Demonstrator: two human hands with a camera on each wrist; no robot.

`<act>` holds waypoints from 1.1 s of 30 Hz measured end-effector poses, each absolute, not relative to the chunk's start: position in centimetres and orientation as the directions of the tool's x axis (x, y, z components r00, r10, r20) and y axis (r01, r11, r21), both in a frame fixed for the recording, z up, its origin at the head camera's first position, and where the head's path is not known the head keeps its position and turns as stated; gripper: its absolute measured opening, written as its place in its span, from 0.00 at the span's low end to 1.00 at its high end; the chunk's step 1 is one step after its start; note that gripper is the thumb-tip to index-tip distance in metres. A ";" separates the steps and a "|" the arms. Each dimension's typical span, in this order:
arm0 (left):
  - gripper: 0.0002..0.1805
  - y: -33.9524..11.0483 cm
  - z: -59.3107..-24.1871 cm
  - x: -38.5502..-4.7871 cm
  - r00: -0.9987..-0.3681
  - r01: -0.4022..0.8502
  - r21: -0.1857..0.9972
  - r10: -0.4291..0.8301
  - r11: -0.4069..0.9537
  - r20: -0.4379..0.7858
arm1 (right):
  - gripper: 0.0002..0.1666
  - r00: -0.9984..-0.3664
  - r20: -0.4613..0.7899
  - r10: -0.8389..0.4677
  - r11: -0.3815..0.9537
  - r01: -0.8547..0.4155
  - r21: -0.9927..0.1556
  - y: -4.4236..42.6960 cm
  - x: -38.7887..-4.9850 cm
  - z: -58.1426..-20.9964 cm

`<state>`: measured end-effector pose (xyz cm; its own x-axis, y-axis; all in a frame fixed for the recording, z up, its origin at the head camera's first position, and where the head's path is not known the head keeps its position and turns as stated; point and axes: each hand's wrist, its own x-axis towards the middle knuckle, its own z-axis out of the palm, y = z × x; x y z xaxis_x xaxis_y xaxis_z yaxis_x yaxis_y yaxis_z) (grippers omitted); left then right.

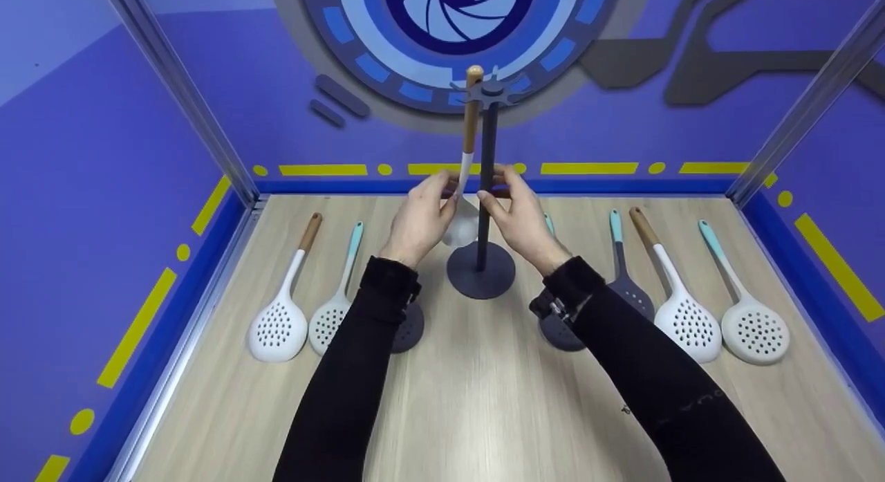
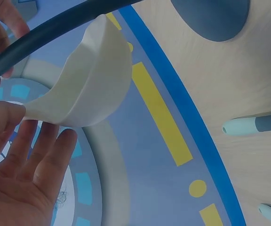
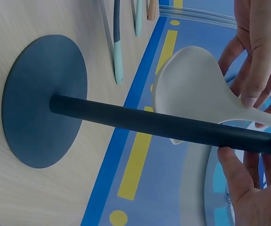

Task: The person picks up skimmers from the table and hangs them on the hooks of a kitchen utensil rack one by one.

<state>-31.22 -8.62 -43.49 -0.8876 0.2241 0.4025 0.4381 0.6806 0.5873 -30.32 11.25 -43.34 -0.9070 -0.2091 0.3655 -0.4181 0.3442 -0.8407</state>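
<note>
A dark utensil stand with a round base (image 1: 480, 283), a thin upright pole (image 1: 489, 146) and a hooked top (image 1: 492, 89) stands at the middle back of the table. Left of the pole, my left hand (image 1: 420, 223) pinches a white ladle (image 3: 187, 87) by its neck, just above the bowl. The ladle is upright, bowl down and off the table. Its wooden handle (image 1: 471, 126) rises beside the hooks; whether it hangs on one I cannot tell. On the pole's other side my right hand (image 1: 520, 223) holds the pole between thumb and fingers.
At left lie a wooden-handled white skimmer (image 1: 278, 330), a teal-handled skimmer (image 1: 327, 324) and a dark utensil (image 1: 409, 328) partly under my sleeve. At right are a dark utensil (image 1: 561, 333), a dark turner (image 1: 630, 299) and two pale skimmers (image 1: 688, 330). Blue-purple walls (image 1: 228, 74) enclose the table.
</note>
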 end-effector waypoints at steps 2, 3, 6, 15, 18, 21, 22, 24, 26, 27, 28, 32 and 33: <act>0.16 -8.7 -43.6 -31.1 -0.892 0.433 0.601 0.222 0.672 0.394 | 0.25 -0.909 0.357 -0.214 0.352 -0.413 -0.840 11.3 -30.2 -43.3; 0.16 -8.7 -43.6 -31.1 -0.894 0.430 0.608 0.222 0.667 0.390 | 0.25 -0.911 0.353 -0.215 0.360 -0.410 -0.838 11.3 -30.2 -43.3; 0.16 -8.8 -43.7 -31.1 -0.896 0.430 0.623 0.222 0.653 0.386 | 0.25 -0.912 0.349 -0.217 0.376 -0.408 -0.832 11.3 -30.2 -43.3; 0.15 -9.1 -43.9 -31.1 -0.897 0.434 0.633 0.242 0.641 0.370 | 0.26 -0.905 0.363 -0.223 0.379 -0.423 -0.823 11.3 -30.2 -43.4; 0.15 -9.3 -43.9 -31.2 -0.897 0.435 0.631 0.248 0.642 0.366 | 0.26 -0.902 0.369 -0.226 0.377 -0.430 -0.820 11.3 -30.3 -43.3; 0.14 -9.6 -44.1 -31.2 -0.902 0.424 0.611 0.246 0.669 0.356 | 0.26 -0.900 0.372 -0.227 0.375 -0.433 -0.819 11.4 -30.3 -43.4; 0.14 -9.7 -44.1 -31.2 -0.905 0.415 0.601 0.243 0.683 0.349 | 0.26 -0.900 0.372 -0.227 0.375 -0.433 -0.820 11.4 -30.3 -43.4; 0.15 -9.9 -44.2 -31.1 -0.916 0.388 0.580 0.232 0.717 0.326 | 0.25 -0.901 0.368 -0.228 0.376 -0.430 -0.821 11.4 -30.3 -43.5; 0.16 -10.1 -44.2 -30.9 -0.929 0.356 0.564 0.219 0.745 0.297 | 0.25 -0.903 0.364 -0.227 0.379 -0.427 -0.821 11.4 -30.3 -43.5; 0.16 -10.1 -44.2 -30.8 -0.935 0.341 0.556 0.212 0.758 0.283 | 0.25 -0.904 0.362 -0.228 0.378 -0.425 -0.823 11.4 -30.3 -43.5; 0.16 -10.2 -44.3 -30.7 -0.941 0.324 0.549 0.204 0.771 0.269 | 0.25 -0.905 0.361 -0.227 0.382 -0.423 -0.822 11.4 -30.3 -43.5; 0.18 -10.5 -44.3 -30.4 -0.955 0.285 0.527 0.188 0.801 0.231 | 0.25 -0.901 0.368 -0.227 0.392 -0.431 -0.813 11.4 -30.4 -43.5; 0.19 -10.5 -44.3 -30.4 -0.957 0.278 0.521 0.185 0.807 0.223 | 0.25 -0.901 0.371 -0.226 0.395 -0.433 -0.810 11.4 -30.4 -43.5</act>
<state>-30.36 -10.53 -44.32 -0.9570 0.1848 0.2235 0.2776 0.8071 0.5211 -30.38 11.36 -43.53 -0.9007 -0.2256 0.3714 -0.4331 0.3954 -0.8100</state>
